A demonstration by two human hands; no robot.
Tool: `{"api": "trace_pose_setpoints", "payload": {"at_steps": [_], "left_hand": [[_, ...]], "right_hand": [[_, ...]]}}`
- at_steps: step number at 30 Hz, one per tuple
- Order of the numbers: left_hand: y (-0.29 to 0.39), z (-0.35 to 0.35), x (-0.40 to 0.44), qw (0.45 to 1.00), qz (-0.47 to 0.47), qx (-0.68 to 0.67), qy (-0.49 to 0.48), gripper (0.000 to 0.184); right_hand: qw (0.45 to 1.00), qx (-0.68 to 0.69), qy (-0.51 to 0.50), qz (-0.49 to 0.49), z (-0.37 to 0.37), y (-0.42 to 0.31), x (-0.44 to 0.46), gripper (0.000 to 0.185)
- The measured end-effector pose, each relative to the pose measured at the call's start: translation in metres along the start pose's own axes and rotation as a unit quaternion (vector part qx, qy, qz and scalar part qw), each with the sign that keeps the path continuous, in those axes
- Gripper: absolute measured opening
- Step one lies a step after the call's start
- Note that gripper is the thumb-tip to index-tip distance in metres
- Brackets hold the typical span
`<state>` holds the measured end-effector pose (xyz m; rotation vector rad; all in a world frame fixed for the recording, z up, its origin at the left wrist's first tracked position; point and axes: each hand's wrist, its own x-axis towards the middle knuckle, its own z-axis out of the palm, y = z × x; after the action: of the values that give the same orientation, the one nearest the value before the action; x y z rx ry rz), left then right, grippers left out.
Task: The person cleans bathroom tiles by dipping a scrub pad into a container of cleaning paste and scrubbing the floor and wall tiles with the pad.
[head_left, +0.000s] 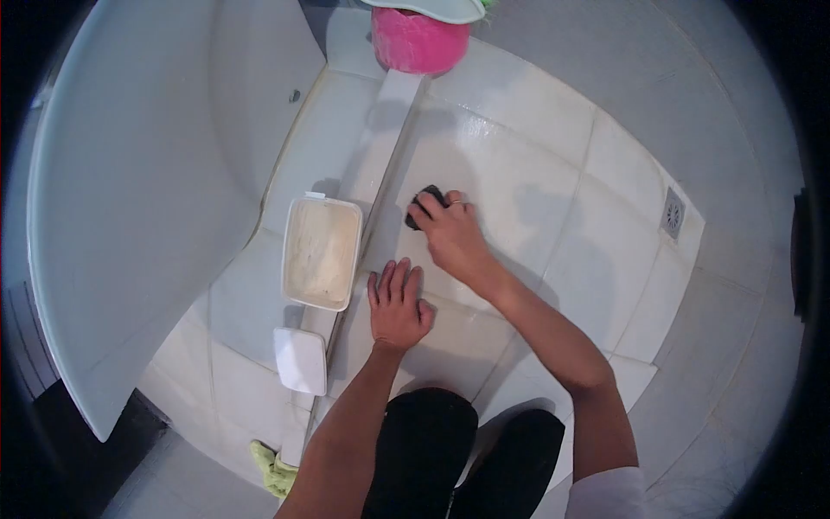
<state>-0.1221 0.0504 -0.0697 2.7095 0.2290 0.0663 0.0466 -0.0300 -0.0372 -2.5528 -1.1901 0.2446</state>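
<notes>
My right hand (pixel 454 232) grips a small dark scrubbing pad (pixel 415 214) and presses it against the pale floor tiles (pixel 510 164). Fingers spread, my left hand (pixel 399 307) lies flat on the tiles beside a low raised ledge (pixel 380 160), with nothing in it. To the left of that hand, a white rectangular tub (pixel 322 253) rests on the ledge, its inside coated with a whitish-beige residue. Just below the tub, a white lid (pixel 301 361) lies at the ledge.
A white bathtub (pixel 173 173) curves along the left side. At the ledge's far end stands a pink bucket (pixel 418 41) with a pale basin on top. A floor drain (pixel 673 213) is at the right, and a green cloth (pixel 272 469) lies at the lower left.
</notes>
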Motion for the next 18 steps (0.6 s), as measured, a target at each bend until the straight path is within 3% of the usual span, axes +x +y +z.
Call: {"api": "trace_pose_setpoints", "payload": {"at_steps": [1, 2, 4, 5, 6, 7, 8, 10, 14, 15, 16, 17, 18], "left_hand": [[-0.001, 0.000, -0.002, 1.000, 0.002, -0.002, 0.004, 0.057], [-0.002, 0.000, -0.003, 1.000, 0.008, 0.003, 0.002, 0.057], [-0.001, 0.001, -0.001, 1.000, 0.007, -0.005, 0.008, 0.058], [-0.001, 0.002, 0.000, 1.000, 0.009, -0.001, 0.008, 0.058], [-0.001, 0.003, 0.001, 1.000, 0.009, 0.003, 0.018, 0.058], [-0.001, 0.002, -0.001, 1.000, 0.005, 0.008, 0.026, 0.058], [-0.001, 0.001, -0.002, 1.000, -0.001, 0.015, 0.022, 0.058], [0.000, 0.000, 0.001, 1.000, -0.004, 0.000, 0.009, 0.057], [-0.004, 0.004, 0.000, 1.000, -0.004, -0.010, 0.016, 0.058], [-0.007, 0.009, -0.004, 1.000, -0.009, -0.009, 0.019, 0.058], [-0.009, 0.013, -0.008, 0.999, -0.016, 0.018, -0.030, 0.062], [-0.010, 0.017, -0.013, 0.996, -0.024, 0.044, -0.079, 0.066], [-0.007, 0.007, -0.008, 0.986, -0.052, -0.030, -0.159, 0.068]], "right_hand": [[1.000, 0.005, 0.004, 0.005, 0.002, 0.002, 0.000, 0.045], [0.990, 0.113, 0.057, 0.058, 0.003, 0.010, 0.007, 0.046], [0.925, 0.292, 0.199, 0.140, 0.004, 0.022, 0.039, 0.041], [0.924, 0.294, 0.202, 0.140, 0.000, 0.020, 0.058, 0.041], [0.822, 0.494, 0.163, 0.233, -0.009, 0.014, 0.076, 0.038], [0.669, 0.665, 0.109, 0.313, -0.013, 0.006, 0.084, 0.035], [0.664, 0.672, 0.103, 0.313, -0.017, -0.006, 0.081, 0.035], [0.861, 0.396, 0.270, 0.170, -0.024, -0.030, 0.070, 0.027], [0.856, 0.436, 0.255, 0.111, -0.060, -0.051, 0.062, 0.022], [0.907, 0.355, 0.224, 0.009, -0.074, -0.060, 0.059, 0.021], [0.940, 0.269, 0.189, -0.093, -0.080, -0.067, 0.055, 0.020], [0.939, 0.273, 0.186, -0.097, -0.078, -0.078, 0.052, 0.020], [0.964, 0.176, 0.122, -0.158, -0.076, -0.094, 0.050, 0.021]]}}
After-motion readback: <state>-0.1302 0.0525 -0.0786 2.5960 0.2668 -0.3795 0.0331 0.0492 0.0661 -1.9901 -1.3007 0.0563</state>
